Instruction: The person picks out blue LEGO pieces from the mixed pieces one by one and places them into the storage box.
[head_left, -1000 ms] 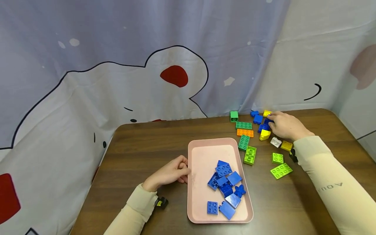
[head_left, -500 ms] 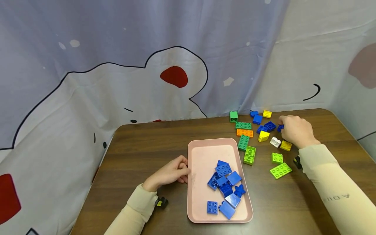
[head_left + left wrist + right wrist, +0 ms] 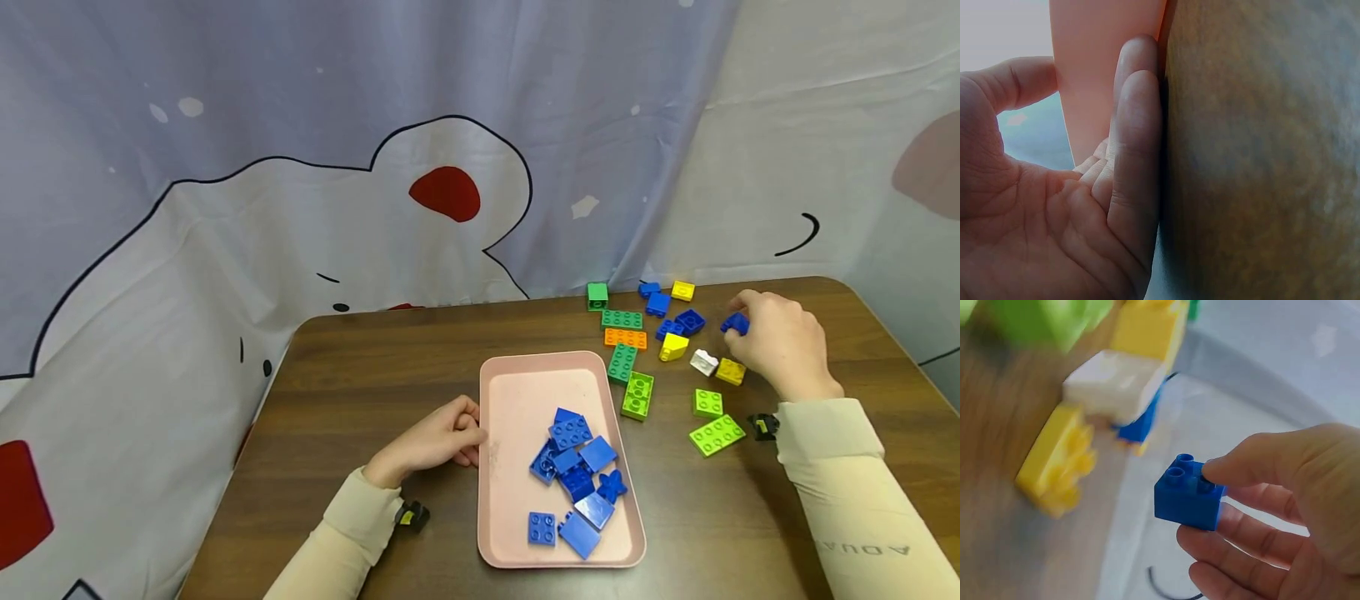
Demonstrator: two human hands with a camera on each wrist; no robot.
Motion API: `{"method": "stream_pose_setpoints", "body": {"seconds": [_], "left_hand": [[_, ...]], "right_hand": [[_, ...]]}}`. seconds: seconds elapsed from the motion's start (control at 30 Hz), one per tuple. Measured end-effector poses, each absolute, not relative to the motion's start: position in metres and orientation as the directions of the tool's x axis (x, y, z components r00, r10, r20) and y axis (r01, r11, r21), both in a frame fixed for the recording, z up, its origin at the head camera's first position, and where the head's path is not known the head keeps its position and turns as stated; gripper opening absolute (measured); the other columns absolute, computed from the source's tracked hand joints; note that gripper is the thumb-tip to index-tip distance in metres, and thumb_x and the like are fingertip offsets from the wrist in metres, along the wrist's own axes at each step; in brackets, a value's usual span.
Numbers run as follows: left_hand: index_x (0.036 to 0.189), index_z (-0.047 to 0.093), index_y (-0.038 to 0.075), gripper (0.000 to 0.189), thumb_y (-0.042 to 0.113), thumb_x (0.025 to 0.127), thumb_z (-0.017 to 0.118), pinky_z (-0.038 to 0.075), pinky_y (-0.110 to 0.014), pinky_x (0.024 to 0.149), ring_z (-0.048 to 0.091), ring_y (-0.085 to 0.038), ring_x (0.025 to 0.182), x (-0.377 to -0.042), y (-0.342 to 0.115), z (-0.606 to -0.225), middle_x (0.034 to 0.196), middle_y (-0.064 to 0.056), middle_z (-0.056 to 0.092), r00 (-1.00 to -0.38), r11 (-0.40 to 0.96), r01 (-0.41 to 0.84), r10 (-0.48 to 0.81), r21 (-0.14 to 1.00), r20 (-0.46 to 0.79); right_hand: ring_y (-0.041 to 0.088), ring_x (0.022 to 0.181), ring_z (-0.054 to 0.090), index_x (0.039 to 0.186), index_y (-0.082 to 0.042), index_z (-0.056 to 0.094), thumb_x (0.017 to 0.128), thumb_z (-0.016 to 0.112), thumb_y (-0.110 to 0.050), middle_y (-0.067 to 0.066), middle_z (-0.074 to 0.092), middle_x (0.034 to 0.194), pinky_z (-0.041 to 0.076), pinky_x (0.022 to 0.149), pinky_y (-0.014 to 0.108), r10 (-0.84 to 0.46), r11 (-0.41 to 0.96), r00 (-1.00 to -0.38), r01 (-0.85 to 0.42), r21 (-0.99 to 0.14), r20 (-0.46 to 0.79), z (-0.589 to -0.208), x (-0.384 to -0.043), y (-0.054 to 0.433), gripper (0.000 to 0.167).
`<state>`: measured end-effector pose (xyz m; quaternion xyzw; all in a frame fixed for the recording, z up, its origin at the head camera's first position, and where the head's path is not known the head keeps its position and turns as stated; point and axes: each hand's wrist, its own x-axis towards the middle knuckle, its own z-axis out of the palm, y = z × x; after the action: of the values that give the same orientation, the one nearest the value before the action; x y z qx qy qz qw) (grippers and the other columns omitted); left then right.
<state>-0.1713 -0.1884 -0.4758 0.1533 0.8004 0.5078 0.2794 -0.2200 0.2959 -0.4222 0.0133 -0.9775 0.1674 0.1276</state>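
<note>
Between thumb and fingers, my right hand (image 3: 787,346) pinches a blue toy building brick (image 3: 735,323) at the table's right rear. Round studs show on that brick (image 3: 1188,494) in the right wrist view, where the thumb lies on the studded face. My left hand (image 3: 438,437) holds the left rim of a pink tray (image 3: 517,375), its thumb on the edge and its fingers against the outer wall. Several blue bricks (image 3: 572,433) lie in the tray's right and lower part, a blue star-shaped piece (image 3: 612,487) among them.
Beyond the tray lie loose blue bricks (image 3: 690,322), green bricks (image 3: 622,320) and an orange brick (image 3: 626,339). Nearer the right hand are a white brick (image 3: 704,362), yellow bricks (image 3: 731,372) and lime bricks (image 3: 717,436). A printed curtain (image 3: 300,233) hangs behind the table.
My right hand has left the blue bricks at the back and moved right, taking hold of a blue brick and lifting it. The left hand and tray stay where they were.
</note>
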Motion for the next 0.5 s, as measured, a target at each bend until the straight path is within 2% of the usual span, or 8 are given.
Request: {"method": "stream_pose_setpoints", "body": {"seconds": [0.3, 0.5], "left_hand": [[0.119, 0.05, -0.001, 0.029, 0.018, 0.099, 0.061, 0.061, -0.033, 0.069, 0.074, -0.018, 0.076, -0.172, -0.189, -0.477, 0.085, -0.008, 0.069, -0.801, 0.438, -0.029, 0.527, 0.898, -0.283], [0.118, 0.05, -0.001, 0.028, 0.017, 0.1, 0.061, 0.061, -0.032, 0.069, 0.074, -0.019, 0.077, -0.172, -0.189, -0.479, 0.084, -0.005, 0.068, -0.8, 0.434, -0.038, 0.527, 0.9, -0.287]], "right_hand": [[0.034, 0.065, 0.061, 0.108, -0.002, 0.072, 0.08, 0.076, -0.008, 0.021, 0.069, 0.097, 0.049, 0.053, 0.052, -0.083, 0.933, -0.898, -0.223, -0.284, 0.432, -0.412, -0.201, 0.249, 0.029], [0.025, 0.064, 0.059, 0.107, -0.005, 0.073, 0.08, 0.078, -0.009, 0.015, 0.07, 0.097, 0.049, 0.056, 0.045, -0.173, 0.911, -0.888, -0.309, -0.274, 0.427, -0.411, -0.191, 0.222, 0.028]]}}
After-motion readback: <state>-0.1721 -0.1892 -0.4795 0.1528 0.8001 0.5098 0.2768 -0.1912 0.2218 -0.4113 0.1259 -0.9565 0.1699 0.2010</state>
